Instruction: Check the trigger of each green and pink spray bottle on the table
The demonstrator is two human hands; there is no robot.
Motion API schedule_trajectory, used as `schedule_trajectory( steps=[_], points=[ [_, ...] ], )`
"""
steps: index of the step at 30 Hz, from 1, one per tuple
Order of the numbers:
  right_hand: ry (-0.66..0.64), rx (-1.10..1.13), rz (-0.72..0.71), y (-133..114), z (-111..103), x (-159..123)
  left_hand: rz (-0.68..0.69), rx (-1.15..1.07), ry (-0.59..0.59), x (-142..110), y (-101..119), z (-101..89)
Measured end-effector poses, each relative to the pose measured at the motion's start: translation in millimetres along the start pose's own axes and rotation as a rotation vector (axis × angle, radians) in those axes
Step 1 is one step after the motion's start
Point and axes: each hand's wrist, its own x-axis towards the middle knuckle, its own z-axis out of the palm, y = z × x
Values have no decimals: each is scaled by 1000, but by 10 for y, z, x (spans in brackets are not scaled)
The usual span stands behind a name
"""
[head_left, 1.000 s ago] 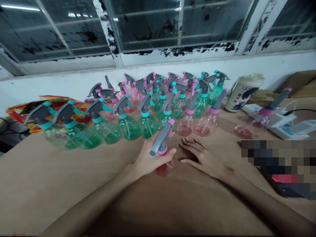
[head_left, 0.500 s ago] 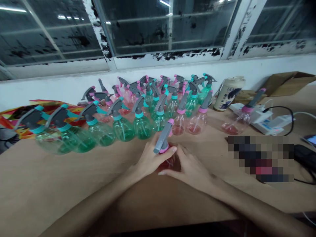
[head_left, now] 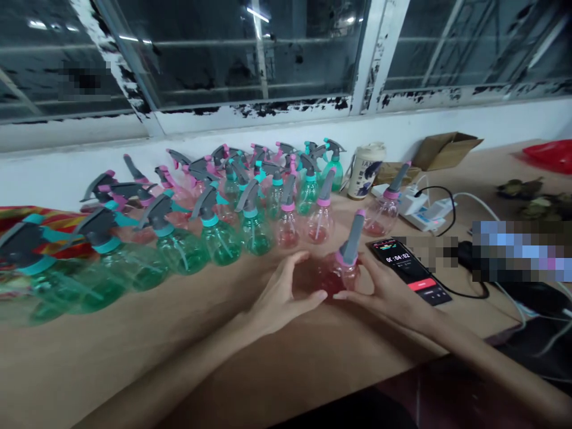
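Phone w/ timer on screen (head_left: 404, 268) lay on the wooden table (head_left: 201, 351), taken as ref pt. Just L of phone was the pink spray btl (head_left: 333, 280), w/ grey sprayer head (head_left: 352, 238), pink collar & pink nozzle tip; some reddish liquid showed low in it. It leaned a bit toward phone, though can't tell if that was tilt or lens, nor if base was on table. R hand (head_left: 384, 292), near side of phone & next to its L edge, gripped that btl: fingers curled round the phone-side of the body, thumb along the near side. L hand (head_left: 281, 292), farther L of phone, had fingers & thumb spread in an open C facing btl; thumb tip v. close to it, can't tell if touching. Farther L of phone ran a row of green btls (head_left: 181, 250) w/ grey/teal heads, and just beyond phone's far L, two pink btls (head_left: 319, 223) side by side. More pink & green btls crowded behind those, also L of phone. Beyond phone, near its far end, stood another pink btl (head_left: 379, 220) next to a white power strip (head_left: 420, 214) w/ cables; past these, a printed cup (head_left: 365, 170) & an open cardboard box (head_left: 442, 152).
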Motion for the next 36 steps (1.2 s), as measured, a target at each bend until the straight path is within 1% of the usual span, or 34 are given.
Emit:
schedule_trajectory(
  steps=[3,5,7,9,12,16,19,21,26,31,36],
  points=[
    [62,-51,-13,270,-116,41,-10,27,-21,-19,-62,-2],
    [89,-86,-12,452,-149,101,-24,43,-18,-41,-85,-20],
    [145,-103,-1,621,-159,180,-36,62,-11,-68,-100,-42],
    [179,-63,10,755,-166,268,-45,76,-8,-98,-115,-64],
    [216,-15,27,873,-202,393,-64,84,2,-139,-147,-97],
    [254,-179,31,935,-278,513,-77,94,18,-170,-204,-128],
    [244,-299,69,972,-321,588,-84,99,14,-174,-239,-138],
    [229,-341,92,997,-339,642,-94,105,1,-171,-255,-141],
    [210,-354,113,1030,-347,782,-110,122,-12,-149,-287,-139],
    [217,-341,138,1003,-297,887,-102,123,-17,-127,-322,-130],
    [239,-352,172,905,-282,884,-92,115,-29,-94,-360,-97]
  ],
)
